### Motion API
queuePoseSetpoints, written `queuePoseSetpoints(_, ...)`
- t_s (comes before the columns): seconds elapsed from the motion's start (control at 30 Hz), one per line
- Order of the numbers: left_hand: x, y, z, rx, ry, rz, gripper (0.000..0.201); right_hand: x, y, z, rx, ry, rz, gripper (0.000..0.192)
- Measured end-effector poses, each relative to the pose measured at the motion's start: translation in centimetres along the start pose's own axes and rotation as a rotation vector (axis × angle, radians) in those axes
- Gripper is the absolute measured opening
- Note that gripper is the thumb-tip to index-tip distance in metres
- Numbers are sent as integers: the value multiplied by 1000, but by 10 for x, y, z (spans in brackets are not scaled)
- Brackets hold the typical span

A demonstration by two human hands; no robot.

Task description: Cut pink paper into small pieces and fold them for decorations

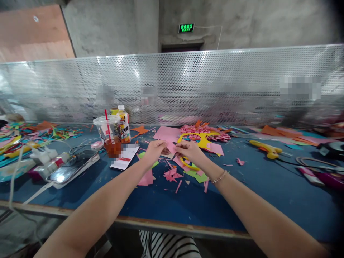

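We hold 1 piece of pink paper (171,146) above the middle of the blue tabletop (215,211). The left hand (155,152) pinches its left side, and the right hand (189,152) pinches its right side. The fingers of both hands are narrow, closed on the paper. We cannot tell whether it carries a fold.

Possible faults, in our judgement:

1. Tearing. The piece looks thin; uneven pull between the 2 hands can rip or crease it.

2. Loss. Pink paper scraps (172,174) lie on the near side of the hands, and a pink sheet (165,133) lies on the far side. A dropped piece can vanish among matching colours.

3. Spill. The plastic cup (113,141) stands to the left, just beyond the smartphone (125,163). A wide leftward swing can tip it and wet both phone and paper.

4. Burn. The yellow glue gun (268,150) lies to the right. We cannot tell whether it is hot; a careless rightward reach risks contact.
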State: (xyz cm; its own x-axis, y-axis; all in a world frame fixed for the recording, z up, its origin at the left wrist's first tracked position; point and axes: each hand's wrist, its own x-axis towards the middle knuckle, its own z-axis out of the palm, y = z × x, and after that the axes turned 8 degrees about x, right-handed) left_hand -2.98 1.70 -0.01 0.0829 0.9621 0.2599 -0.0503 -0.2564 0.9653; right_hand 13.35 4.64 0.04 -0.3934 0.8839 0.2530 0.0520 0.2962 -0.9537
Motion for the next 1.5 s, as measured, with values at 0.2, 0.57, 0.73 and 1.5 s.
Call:
queuePoseSetpoints(0.2,1,-3,1,-15,-1,-52,23,-1,-3,0,-37,46,5,13)
queuePoseSetpoints(0.57,3,0,-2,184,127,56,20,-4,-9,1,-90,-77,110,14)
queuePoseSetpoints(0.73,3,-4,-3,130,192,25,16,-4,-6,-20,-834,-26,52,11)
queuePoseSetpoints(1.5,1,-1,-4,30,200,76,14,-7,10,-22,-1219,-56,179,28)
